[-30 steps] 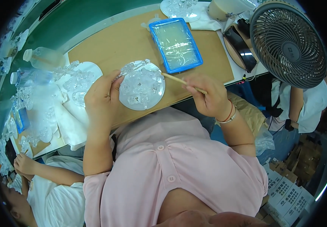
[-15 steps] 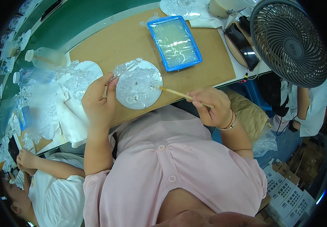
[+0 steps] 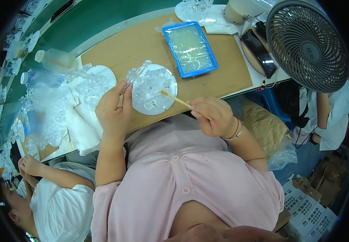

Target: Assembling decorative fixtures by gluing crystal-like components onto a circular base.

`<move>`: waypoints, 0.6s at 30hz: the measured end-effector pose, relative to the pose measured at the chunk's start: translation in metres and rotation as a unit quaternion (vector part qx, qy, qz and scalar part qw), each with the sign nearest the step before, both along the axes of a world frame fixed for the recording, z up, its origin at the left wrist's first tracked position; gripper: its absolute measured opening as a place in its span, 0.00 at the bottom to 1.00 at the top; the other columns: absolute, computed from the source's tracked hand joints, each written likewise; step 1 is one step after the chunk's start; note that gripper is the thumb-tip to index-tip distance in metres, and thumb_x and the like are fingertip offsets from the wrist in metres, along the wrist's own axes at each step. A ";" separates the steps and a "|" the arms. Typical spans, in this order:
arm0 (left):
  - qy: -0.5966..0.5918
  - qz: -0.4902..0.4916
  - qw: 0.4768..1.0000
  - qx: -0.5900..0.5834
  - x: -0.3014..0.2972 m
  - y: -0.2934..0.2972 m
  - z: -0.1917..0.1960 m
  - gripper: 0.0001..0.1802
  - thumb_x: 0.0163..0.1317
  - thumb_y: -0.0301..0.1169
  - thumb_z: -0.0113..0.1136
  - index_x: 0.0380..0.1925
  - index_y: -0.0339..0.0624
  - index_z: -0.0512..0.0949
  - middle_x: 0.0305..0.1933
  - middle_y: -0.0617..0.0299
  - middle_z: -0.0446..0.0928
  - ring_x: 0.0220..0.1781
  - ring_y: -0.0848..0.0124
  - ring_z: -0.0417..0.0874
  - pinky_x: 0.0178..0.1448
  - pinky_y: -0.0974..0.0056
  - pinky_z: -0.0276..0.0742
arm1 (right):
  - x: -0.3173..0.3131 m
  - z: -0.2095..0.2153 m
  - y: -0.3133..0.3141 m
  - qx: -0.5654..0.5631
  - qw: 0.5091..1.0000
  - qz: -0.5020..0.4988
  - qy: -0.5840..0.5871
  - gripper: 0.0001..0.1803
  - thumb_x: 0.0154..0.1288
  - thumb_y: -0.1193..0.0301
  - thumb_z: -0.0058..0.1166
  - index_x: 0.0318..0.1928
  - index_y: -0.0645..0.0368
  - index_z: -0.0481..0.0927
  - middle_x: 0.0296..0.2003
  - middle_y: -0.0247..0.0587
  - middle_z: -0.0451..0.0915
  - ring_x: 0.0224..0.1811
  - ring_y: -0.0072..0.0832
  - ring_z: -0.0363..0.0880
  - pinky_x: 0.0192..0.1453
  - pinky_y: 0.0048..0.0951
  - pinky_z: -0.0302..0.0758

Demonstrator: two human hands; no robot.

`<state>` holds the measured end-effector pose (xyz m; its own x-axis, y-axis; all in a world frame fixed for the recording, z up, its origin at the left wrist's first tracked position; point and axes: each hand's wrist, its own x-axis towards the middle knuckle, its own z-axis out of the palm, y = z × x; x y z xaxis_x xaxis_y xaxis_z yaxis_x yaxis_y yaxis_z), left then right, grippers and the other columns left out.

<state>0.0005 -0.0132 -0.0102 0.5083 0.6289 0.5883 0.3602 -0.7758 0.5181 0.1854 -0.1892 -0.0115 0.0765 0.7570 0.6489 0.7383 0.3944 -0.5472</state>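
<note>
Thin stick held over a white plate of clear pieces

At the far left, a co-worker in a white shirt sits with both hands close together. Above them, two capped bottles lie on their sides, one over the other. Just right of these is a second plate loaded with clear pieces, and below it a white cloth hangs over the table edge.

Next comes the left hand, its thumb and forefinger nearly together, pinching a clear branch at the plate's upper left side. Whether that branch is joined to the pieces on the plate, I cannot tell. The plate sits on a brown cardboard sheet, near the person's edge of the table.

The stick slants up to the left, its tip over the right part of the pieces; touching or just above them is too fine to see. Beyond the plate, up and to the right, lies a blue tray under clear wrap. The right hand has its fingers closed around the stick's lower end. Farther right stands a dark round fan.
</note>
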 end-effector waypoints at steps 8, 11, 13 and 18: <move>0.004 0.014 0.999 0.046 -0.005 -0.004 -0.004 0.08 0.52 0.23 0.68 0.33 0.39 0.81 0.30 0.56 0.83 0.29 0.63 0.83 0.32 0.66 0.78 | 0.005 0.009 -0.013 -0.037 0.999 -0.006 0.030 0.06 0.58 0.83 0.54 0.37 0.64 0.75 0.30 0.49 0.82 0.29 0.38 0.83 0.33 0.28 0.78; 0.007 0.002 0.999 0.050 -0.007 -0.004 0.002 0.13 0.51 0.23 0.69 0.39 0.39 0.81 0.31 0.56 0.82 0.30 0.65 0.83 0.34 0.66 0.78 | 0.008 0.012 -0.016 -0.045 0.997 -0.041 0.047 0.05 0.59 0.83 0.53 0.36 0.64 0.74 0.28 0.47 0.82 0.29 0.37 0.83 0.34 0.28 0.78; 0.058 -0.029 0.990 -0.126 -0.008 -0.002 0.015 0.26 0.50 0.21 0.68 0.52 0.41 0.77 0.41 0.53 0.80 0.36 0.66 0.83 0.39 0.67 0.78 | 0.007 0.013 -0.020 -0.052 0.997 -0.016 0.050 0.04 0.59 0.83 0.53 0.36 0.64 0.74 0.28 0.47 0.82 0.30 0.36 0.83 0.33 0.29 0.79; 0.069 -0.171 0.950 -0.250 -0.010 0.019 0.058 0.43 0.45 0.12 0.65 0.64 0.48 0.66 0.60 0.52 0.70 0.42 0.66 0.79 0.46 0.68 0.79 | 0.006 0.013 -0.023 -0.036 0.998 -0.052 0.012 0.05 0.59 0.84 0.52 0.35 0.64 0.74 0.28 0.47 0.81 0.29 0.37 0.83 0.34 0.29 0.79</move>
